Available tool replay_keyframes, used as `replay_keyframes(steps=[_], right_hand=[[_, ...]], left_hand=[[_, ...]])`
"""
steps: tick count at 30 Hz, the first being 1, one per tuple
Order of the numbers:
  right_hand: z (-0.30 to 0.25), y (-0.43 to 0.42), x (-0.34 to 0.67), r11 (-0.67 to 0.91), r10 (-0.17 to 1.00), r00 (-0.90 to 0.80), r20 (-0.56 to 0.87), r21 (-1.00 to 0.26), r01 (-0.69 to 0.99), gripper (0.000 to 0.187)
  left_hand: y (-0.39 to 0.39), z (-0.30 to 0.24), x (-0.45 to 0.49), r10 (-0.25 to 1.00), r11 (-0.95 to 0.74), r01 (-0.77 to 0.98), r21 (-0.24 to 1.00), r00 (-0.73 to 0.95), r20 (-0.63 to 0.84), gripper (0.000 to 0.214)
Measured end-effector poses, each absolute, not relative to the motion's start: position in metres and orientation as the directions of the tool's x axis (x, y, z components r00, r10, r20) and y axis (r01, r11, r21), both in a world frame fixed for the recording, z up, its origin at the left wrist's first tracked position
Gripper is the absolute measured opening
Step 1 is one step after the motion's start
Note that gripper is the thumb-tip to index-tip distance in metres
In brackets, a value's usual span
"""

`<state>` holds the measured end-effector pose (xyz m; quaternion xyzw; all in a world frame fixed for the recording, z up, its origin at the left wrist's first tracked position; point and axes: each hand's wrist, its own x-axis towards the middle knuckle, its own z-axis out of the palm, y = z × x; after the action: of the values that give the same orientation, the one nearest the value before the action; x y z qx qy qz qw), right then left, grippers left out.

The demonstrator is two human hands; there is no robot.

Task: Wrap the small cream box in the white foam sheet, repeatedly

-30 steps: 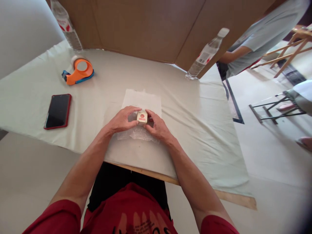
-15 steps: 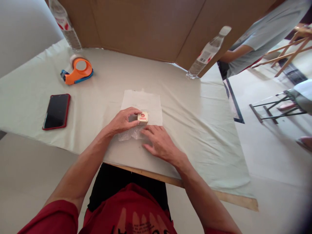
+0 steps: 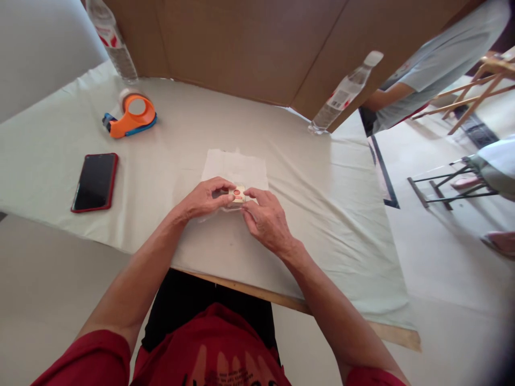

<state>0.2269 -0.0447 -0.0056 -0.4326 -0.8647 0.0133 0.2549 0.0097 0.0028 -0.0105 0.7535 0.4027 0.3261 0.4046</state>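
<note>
A small cream box with red print sits near the front middle of the table. My left hand grips it from the left, thumb in front and fingers behind. From the right, my right hand has its thumb and fingers closed at the box's near right edge, on clear plastic wrap. That clear plastic wrap is drawn up against the front of the box and partly hidden by my hands. Behind the box, a thin white sheet lies flat.
At the left lie a phone in a red case and an orange tape dispenser. Two water bottles stand against a tall cardboard panel. Beyond the table's right side is a person in a grey sleeve.
My right hand has moved up to the box's right side and closed. The clear plastic wrap has lifted from the table toward the box. My left hand keeps its hold.
</note>
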Motion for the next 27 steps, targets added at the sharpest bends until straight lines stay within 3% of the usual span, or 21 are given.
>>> replay_keyframes(steps=[5, 9, 13, 27], right_hand=[[0.003, -0.021, 0.23, 0.602, 0.795, -0.482, 0.369, -0.382, 0.701, 0.011], [0.003, -0.008, 0.233, 0.502, 0.861, -0.43, 0.273, -0.597, 0.626, 0.01], [-0.003, -0.002, 0.232, 0.437, 0.885, -0.406, 0.227, -0.707, 0.556, 0.01], [-0.018, -0.011, 0.223, 0.362, 0.93, -0.231, 0.286, -0.82, 0.442, 0.018]], left_hand=[[0.002, -0.003, 0.0, 0.856, -0.316, 0.27, 0.909, 0.495, 0.151, 0.05], [0.003, -0.006, 0.0, 0.835, -0.388, 0.374, 0.843, 0.53, 0.149, 0.045], [0.003, -0.012, 0.006, 0.858, -0.4, 0.4, 0.825, 0.48, 0.183, 0.026], [0.001, -0.014, 0.019, 0.932, -0.287, 0.341, 0.895, 0.315, 0.179, 0.021]])
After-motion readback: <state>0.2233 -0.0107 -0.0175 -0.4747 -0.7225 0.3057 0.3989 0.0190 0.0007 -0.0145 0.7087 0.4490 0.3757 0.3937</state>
